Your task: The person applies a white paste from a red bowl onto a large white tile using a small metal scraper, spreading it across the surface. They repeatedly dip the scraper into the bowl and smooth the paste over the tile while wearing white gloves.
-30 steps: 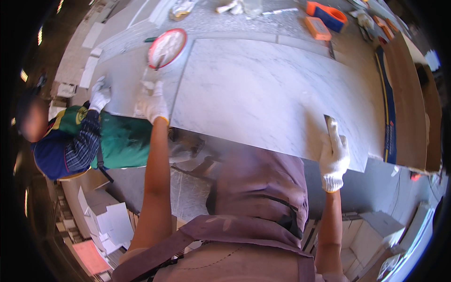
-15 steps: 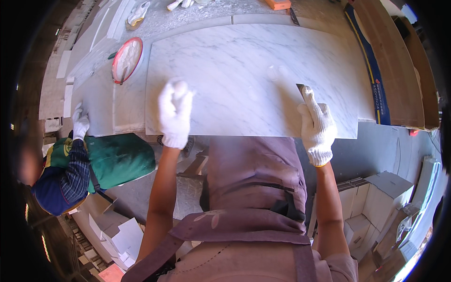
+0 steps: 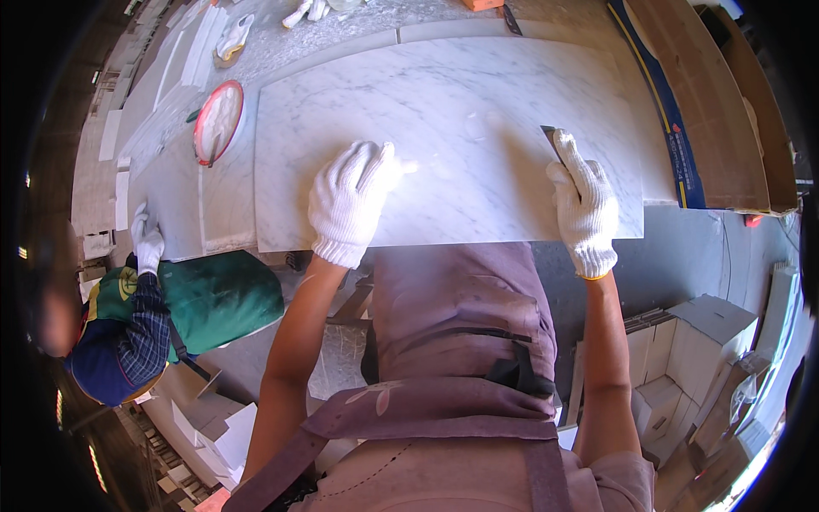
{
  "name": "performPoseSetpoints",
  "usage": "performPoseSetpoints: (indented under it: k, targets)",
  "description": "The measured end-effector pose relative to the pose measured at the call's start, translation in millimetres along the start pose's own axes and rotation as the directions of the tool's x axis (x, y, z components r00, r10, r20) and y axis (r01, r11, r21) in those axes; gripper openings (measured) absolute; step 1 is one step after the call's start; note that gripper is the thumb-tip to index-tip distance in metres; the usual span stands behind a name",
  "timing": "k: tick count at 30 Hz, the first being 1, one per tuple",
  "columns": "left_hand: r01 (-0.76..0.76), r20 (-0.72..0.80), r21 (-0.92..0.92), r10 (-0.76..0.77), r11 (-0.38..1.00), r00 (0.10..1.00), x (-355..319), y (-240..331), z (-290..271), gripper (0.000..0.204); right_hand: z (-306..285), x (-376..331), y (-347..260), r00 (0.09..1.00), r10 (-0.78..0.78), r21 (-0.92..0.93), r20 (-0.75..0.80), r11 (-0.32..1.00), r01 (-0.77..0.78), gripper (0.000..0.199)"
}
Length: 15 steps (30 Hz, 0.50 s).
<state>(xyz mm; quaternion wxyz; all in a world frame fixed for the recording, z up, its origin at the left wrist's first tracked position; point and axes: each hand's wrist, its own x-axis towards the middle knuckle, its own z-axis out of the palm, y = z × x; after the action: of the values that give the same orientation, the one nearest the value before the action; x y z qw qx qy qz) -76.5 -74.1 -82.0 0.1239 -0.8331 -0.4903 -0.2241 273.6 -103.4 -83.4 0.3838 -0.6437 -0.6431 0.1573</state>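
A large white marble slab (image 3: pixel 444 94) with grey veins lies flat on the bench before me. My left hand (image 3: pixel 348 200), in a white knit glove, is palm down over its near left part, fingers stretched out and thumb toward the middle. Nothing shows in it. Toward the slab's right side, my right hand (image 3: pixel 585 196), gloved alike, is closed on a scraper (image 3: pixel 554 139). Only the scraper's dark blade shows past the index finger; its handle is hidden in the palm. A faint wet-looking spot (image 3: pixel 472 128) marks the slab between my hands.
Left of the slab stands a red-rimmed bowl (image 3: pixel 229 115) of white paste with a spatula in it. A co-worker in a green apron (image 3: pixel 217 299) is farther left. Gloves (image 3: pixel 235 38), an orange block (image 3: pixel 483 4) and a dark blade (image 3: pixel 511 20) lie beyond; cardboard (image 3: pixel 708 102) borders the right.
My left hand has swung right and turned palm down, its fingers reaching over the slab. The right hand keeps the scraper and has shifted slightly. The whole view has tilted a little.
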Motion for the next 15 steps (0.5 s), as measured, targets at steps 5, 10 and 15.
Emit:
performPoseSetpoints:
  k: [5, 10, 15]
  targets:
    - [-0.037, 0.027, 0.09, 0.035, 0.995, 0.999, 0.2, -0.4, -2.6, 0.044, 0.0, -2.9, -2.4, 0.999, -0.03, -0.013, -0.032, 0.999, 0.03, 0.05]
    - [-0.093, 0.008, 0.119, 0.093, 0.989, 0.996, 3.5, 0.9, -5.8, 0.041, 0.8, -1.8, -1.3, 0.999, -0.024, -0.034, -0.027, 0.999, 0.023, 0.049]
    - [-0.087, 0.058, 0.064, 0.083, 0.994, 0.995, 9.2, 0.1, -7.2, 0.038, 1.3, -1.8, -1.2, 0.999, -0.039, -0.01, -0.025, 0.999, 0.039, 0.05]
